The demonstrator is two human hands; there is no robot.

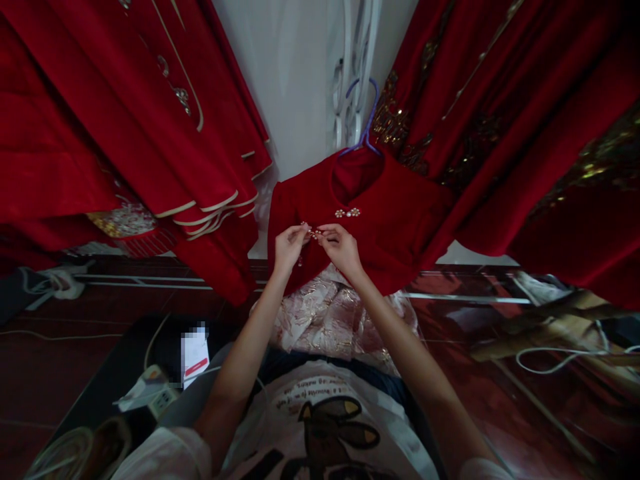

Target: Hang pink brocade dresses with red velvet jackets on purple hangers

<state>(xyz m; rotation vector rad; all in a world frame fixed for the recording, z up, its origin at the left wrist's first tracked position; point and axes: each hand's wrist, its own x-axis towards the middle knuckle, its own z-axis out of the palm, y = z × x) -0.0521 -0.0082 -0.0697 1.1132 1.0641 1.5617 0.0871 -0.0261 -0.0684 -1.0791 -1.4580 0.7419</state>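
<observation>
A red short-sleeved top (390,213) hangs in front of me on a purple hanger (371,127). A gold-and-pearl beaded clasp (347,213) lies across its front just below the neckline. Lower down, a second beaded piece (314,234) of similar look sits between my hands. My left hand (290,247) pinches its left end with thumb and forefinger. From the other side my right hand (343,248) pinches the right end, fingertips close to the left ones. The fingers partly cover this piece, so whether its two halves are joined is hidden.
Red garments with pale piping (210,180) hang at left, and sequined red garments (500,133) at right. Pale brocade fabric (345,320) lies over my lap. A power strip (163,397) rests on a dark surface at lower left. Bamboo-like poles (555,327) and cable lie at right.
</observation>
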